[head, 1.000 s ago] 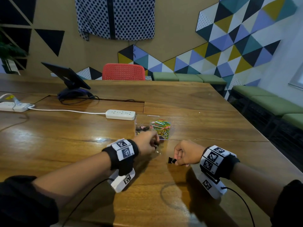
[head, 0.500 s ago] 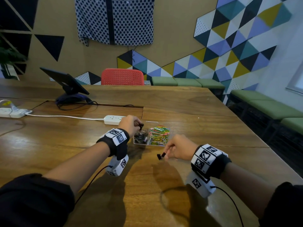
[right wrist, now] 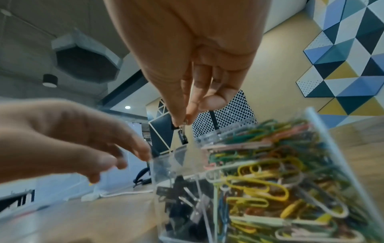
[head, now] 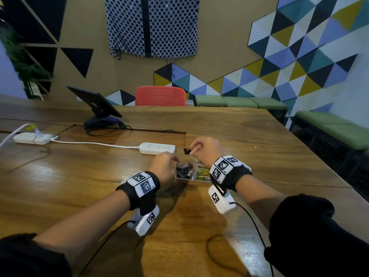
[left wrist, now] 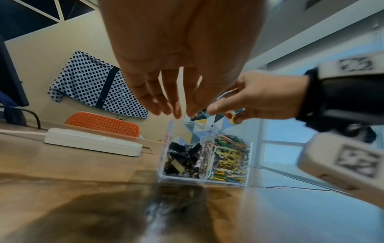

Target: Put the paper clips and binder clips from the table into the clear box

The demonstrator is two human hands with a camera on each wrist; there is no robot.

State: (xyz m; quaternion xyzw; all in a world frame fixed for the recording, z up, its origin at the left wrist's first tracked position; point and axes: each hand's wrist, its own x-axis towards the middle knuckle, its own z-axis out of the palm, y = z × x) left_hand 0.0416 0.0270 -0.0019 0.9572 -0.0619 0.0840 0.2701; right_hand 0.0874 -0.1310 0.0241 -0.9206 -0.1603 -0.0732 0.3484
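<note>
A clear two-compartment box stands on the wooden table. Its left half holds black binder clips, its right half coloured paper clips. My right hand hovers above the box and pinches a small black binder clip by its wire handle. My left hand hangs just left of the box over the binder-clip side, fingers loose and holding nothing.
A white power strip lies just behind the box, its cable running left to a second strip. A tablet on a stand sits further back, a red chair beyond the table.
My right hand lifted the binder clip off the table and carried it forward over the box. My left hand carried a clip to the box and now holds nothing.
</note>
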